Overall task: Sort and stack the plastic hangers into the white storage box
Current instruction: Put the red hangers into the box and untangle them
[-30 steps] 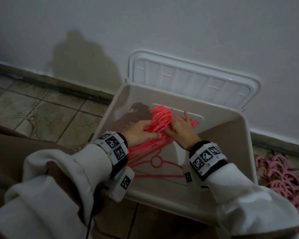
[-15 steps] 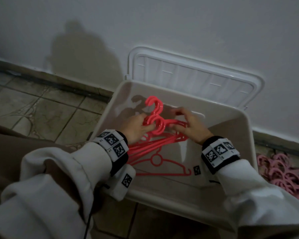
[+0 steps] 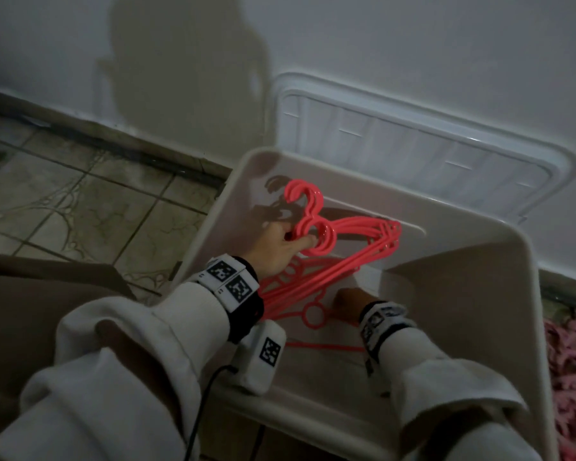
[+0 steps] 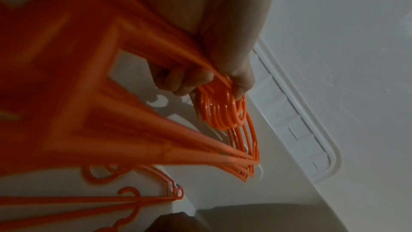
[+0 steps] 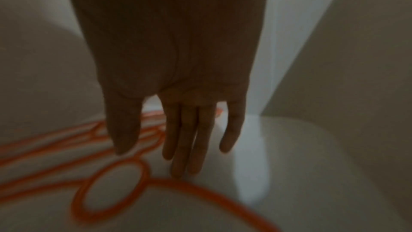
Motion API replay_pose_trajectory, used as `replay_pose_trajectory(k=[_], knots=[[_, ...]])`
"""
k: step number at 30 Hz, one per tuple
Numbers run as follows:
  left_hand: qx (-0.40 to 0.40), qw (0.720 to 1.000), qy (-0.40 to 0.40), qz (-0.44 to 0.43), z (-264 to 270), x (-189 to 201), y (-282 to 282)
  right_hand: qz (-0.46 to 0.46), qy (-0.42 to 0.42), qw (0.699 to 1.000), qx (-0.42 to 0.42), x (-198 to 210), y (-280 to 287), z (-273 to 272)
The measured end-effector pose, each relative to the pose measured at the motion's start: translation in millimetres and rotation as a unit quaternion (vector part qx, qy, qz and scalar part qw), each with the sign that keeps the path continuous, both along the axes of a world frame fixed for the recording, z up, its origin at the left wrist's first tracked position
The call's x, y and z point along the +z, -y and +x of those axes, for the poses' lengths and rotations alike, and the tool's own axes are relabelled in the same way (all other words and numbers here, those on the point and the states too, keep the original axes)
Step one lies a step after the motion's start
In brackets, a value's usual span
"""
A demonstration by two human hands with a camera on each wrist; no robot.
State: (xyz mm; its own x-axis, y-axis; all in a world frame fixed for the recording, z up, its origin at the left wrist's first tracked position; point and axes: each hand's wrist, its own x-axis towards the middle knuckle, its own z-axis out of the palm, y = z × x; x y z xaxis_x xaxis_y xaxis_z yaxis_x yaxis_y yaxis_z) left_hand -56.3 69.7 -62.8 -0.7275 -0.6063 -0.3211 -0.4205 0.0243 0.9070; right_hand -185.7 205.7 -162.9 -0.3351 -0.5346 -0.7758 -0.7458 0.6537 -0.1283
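— Where's the loose one?
— Flat on the floor of the white storage box, its ring at my right hand — fingers straight, gripping nothing. My left hand clutches the red hanger bundle by its necks, hooks up

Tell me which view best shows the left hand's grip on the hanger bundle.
The left wrist view: the left hand curls its fingers round the stacked necks of the hanger bundle, close up. The head view shows the same grip from behind, fingers partly hidden. The right wrist view shows only the right hand.
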Motion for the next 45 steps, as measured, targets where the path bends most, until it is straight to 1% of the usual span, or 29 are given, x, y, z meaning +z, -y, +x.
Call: replay_pose_trajectory(k=[3, 6, 8, 11, 14, 16, 18, 19, 22, 24, 27, 30, 33, 35, 39, 42, 43, 45], knots=[[-0.014, 1.0, 0.008, 0.007, -2, -3, -2, -0.033, -0.061, 0.997, 0.019, -15, 8, 24], [-0.02, 1.0, 0.016, 0.002, -3, -5, -3, -0.081, -0.093, 0.992, 0.012, -20, 9, 30], [-0.016, 1.0, 0.009, 0.001, -3, -8, -3, -0.07, -0.096, 0.993, 0.001, -18, 6, 26], [-0.012, 1.0, 0.005, 0.001, -1, -4, -3, -0.037, -0.098, 0.994, 0.022, -12, 0, 17], [-0.013, 1.0, 0.005, -0.006, -2, -3, -1, -0.024, -0.085, 0.996, 0.005, -2, -8, 9], [-0.005, 1.0, 0.01, 0.005, -2, -1, -1, -0.017, -0.066, 0.998, 0.004, 10, -17, 4], [-0.003, 1.0, 0.013, 0.009, -2, 2, -1, -0.036, -0.049, 0.998, -0.008, 26, -27, -5], [-0.007, 1.0, 0.011, 0.01, -1, 4, -2, -0.053, -0.052, 0.997, -0.014, 36, -33, -10], [-0.011, 1.0, 0.008, 0.003, -1, 16, -5, -0.097, -0.098, 0.99, -0.007, 70, -48, -28], [-0.015, 1.0, 0.011, -0.014, -2, 23, -7, -0.103, -0.106, 0.989, -0.015, 93, -57, -39], [-0.018, 1.0, 0.012, -0.022, -1, 34, -13, -0.153, -0.11, 0.982, -0.014, 134, -72, -47], [-0.032, 0.999, 0.002, -0.019, 0, 44, -17, -0.24, -0.115, 0.964, -0.002, 169, -75, -41], [-0.049, 0.999, 0.002, -0.019, -1, 51, -22, -0.373, -0.103, 0.922, -0.029, 182, -67, -35], [-0.066, 0.998, 0.002, -0.004, -2, 55, -27, -0.433, -0.079, 0.897, -0.029, 182, -55, -30], [-0.107, 0.993, -0.031, 0.024, 0, 63, -36, -0.467, -0.04, 0.883, -0.027, 175, -31, -18], [-0.118, 0.991, -0.043, 0.043, 4, 65, -37, -0.499, -0.004, 0.866, -0.042, 173, -23, -12], [-0.116, 0.991, -0.045, 0.047, 5, 65, -36, -0.511, 0.002, 0.858, -0.049, 172, -21, -12], [-0.108, 0.992, -0.042, 0.051, 6, 63, -34, -0.533, -0.015, 0.844, -0.052, 173, -18, -10]])
